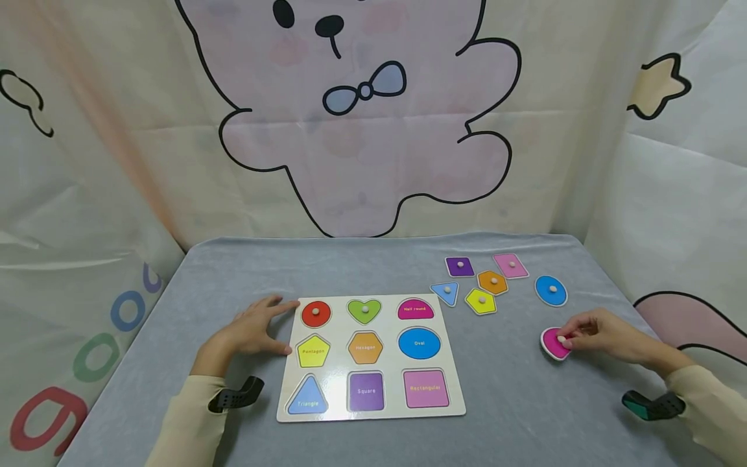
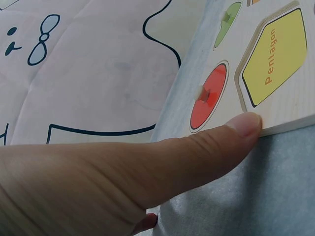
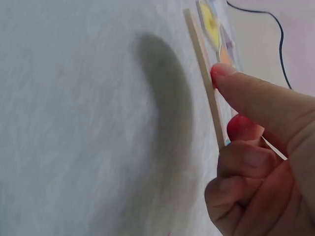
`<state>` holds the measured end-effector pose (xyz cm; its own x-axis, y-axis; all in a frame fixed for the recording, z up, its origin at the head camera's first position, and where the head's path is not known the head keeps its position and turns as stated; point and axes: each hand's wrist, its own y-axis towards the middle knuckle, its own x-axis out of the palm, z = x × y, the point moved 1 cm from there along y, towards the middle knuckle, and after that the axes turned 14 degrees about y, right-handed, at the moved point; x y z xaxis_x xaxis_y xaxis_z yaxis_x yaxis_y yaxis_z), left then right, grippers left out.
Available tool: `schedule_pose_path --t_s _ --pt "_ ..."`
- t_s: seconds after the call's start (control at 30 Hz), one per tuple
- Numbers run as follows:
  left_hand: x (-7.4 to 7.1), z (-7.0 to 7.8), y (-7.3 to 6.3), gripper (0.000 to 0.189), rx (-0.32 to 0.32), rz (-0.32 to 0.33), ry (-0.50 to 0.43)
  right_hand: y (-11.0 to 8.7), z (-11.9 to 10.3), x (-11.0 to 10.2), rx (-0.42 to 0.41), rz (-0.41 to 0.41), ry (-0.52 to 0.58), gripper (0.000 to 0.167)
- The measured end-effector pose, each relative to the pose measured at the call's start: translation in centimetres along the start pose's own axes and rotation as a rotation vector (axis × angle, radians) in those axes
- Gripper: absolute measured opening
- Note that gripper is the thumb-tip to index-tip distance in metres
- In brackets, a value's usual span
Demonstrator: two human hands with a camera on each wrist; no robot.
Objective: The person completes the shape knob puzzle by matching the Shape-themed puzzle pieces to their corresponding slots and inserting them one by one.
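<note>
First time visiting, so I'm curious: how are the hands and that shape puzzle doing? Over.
Left hand touching the puzzle board. Right hand pinching a deep pink piece, off the board. Loose pieces farther back, likely not in the way.

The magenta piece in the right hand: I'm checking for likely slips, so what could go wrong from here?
The magenta piece might twist or slip, since the right hand seems to pinch it by its small knob. The light blue triangle piece lies by a corner of the puzzle board and could get nudged. The left hand touches only the board's left side, so pressure elsewhere could shift it.
</note>
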<state>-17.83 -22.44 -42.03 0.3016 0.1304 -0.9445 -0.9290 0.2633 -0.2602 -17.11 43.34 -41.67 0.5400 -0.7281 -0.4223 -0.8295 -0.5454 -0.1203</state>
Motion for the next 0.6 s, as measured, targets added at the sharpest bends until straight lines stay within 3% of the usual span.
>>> schedule_pose_path --t_s 0.17,0.4,0.6 --pt "-0.1 0.1 -0.1 0.097 -0.004 0.000 0.007 0.9 -1.1 0.7 -0.019 0.072 -0.035 0.011" --pt "-0.1 0.1 0.0 0.097 0.005 0.010 0.007 2.3 -2.4 1.7 0.041 0.203 -0.100 0.013" --pt "-0.1 0.0 0.0 0.097 0.012 0.012 0.004 3.5 -3.1 2.3 0.096 0.255 -0.138 0.018"
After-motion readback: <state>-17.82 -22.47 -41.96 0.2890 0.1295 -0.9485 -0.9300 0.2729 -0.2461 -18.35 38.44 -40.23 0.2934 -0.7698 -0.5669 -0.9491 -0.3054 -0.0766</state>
